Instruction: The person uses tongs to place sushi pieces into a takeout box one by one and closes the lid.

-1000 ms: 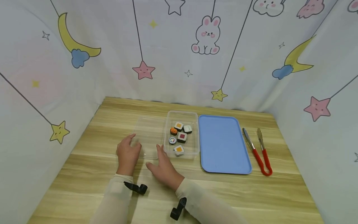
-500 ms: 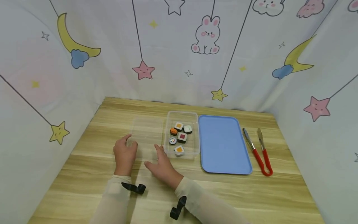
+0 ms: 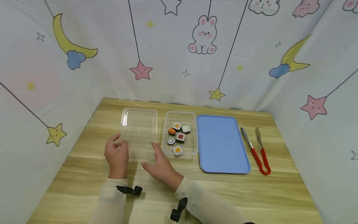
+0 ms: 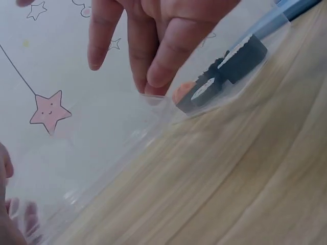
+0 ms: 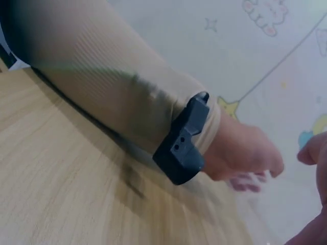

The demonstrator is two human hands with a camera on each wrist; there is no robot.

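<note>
A clear plastic lid (image 3: pixel 139 126) is at the left of the table, beside a clear plastic box (image 3: pixel 165 133) with several sushi pieces (image 3: pixel 180 137) in it. My left hand (image 3: pixel 117 157) grips the lid's near left edge; in the right wrist view the fingers of this left hand (image 5: pixel 242 153) are bent, partly seen through the plastic. Across from it, my right hand (image 3: pixel 163 168) has its fingers extended, with fingertips at the lid's near right edge and the thumb held apart. From the left wrist view, the right hand's fingers (image 4: pixel 168 56) point down onto the lid's rim.
A blue tray (image 3: pixel 223 144) lies right of the box, close against it. Farther right are metal tongs (image 3: pixel 260 155) with red handles, spread apart. A white curtain (image 3: pixel 173 62) with cartoon prints encloses the table (image 3: pixel 240 196) at the back and sides.
The lid has shifted left and away from the box, widening the gap between them. My left hand has moved left with it, and my right hand slightly left. The box and tray stay put.
</note>
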